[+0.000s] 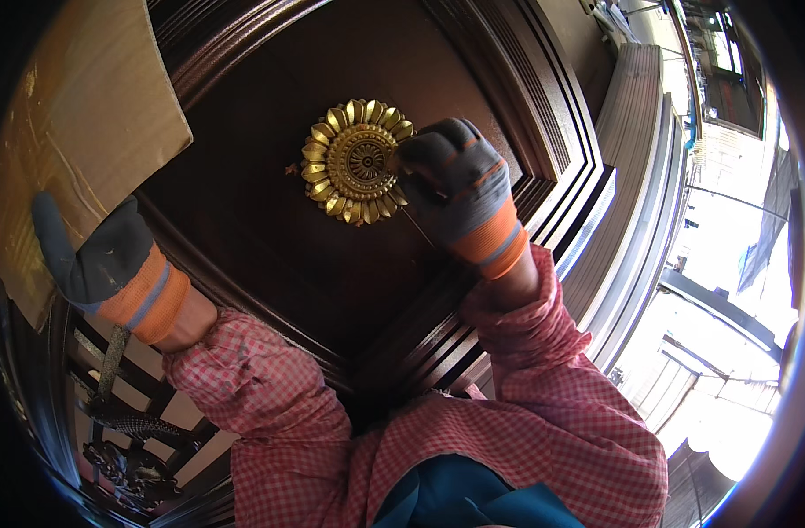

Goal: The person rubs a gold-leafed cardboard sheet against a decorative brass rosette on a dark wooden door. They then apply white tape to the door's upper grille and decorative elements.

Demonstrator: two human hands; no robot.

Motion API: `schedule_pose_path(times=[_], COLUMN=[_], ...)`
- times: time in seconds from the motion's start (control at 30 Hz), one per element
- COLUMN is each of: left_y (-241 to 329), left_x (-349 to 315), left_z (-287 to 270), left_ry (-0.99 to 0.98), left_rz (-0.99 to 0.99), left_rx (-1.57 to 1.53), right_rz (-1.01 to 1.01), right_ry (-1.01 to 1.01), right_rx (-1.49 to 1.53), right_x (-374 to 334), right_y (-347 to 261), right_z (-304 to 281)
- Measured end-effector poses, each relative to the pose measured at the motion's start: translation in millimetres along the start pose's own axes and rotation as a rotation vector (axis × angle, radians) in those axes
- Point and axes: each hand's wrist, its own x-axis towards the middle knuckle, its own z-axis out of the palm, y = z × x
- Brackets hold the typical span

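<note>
A gold flower-shaped rosette with petals round its rim sits on a dark brown, glossy moulded panel. My right hand, in a grey and orange work glove, is closed at the rosette's right edge. Its curled fingers hide whatever they may hold. A thin pale line runs down across the panel just below this hand. On the left, a brown cardboard sheet covers part of the panel's side. My left hand, gloved the same way, grips its lower edge, thumb in front and fingers partly behind.
Raised frame mouldings border the panel at the right. Beyond them stand long stacked boards or profiles. Dark metal bars with a black ornamental casting lie at the lower left. Bright daylight fills the far right.
</note>
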Motion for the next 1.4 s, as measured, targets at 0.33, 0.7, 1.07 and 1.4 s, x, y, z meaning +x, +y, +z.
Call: schedule_pose_path(times=[0.33,0.7,1.07,1.4], left_y=[10.1,3.1,-11.1,-10.1], left_x=[-0.2,1.5,9.4,10.3], left_z=[5.3,2.4,4.4,5.0], left_ry=[0.034,-0.007,0.051,0.067], left_rz=[-0.162,-0.114,-0.079,-0.142], left_rx=[-0.189,-0.126,-0.293,-0.402], right_rz=[-0.004,-0.109,-0.211,-0.215], right_ry=[-0.002,0.027,0.074,-0.012], right_rx=[-0.079,-0.093,-0.223,-0.178], right_x=[-21.6,-10.0,-12.8,-15.0], right_y=[6.5,5.0,6.9,1.8], right_z=[-13.0,1.5,-9.4,-11.7])
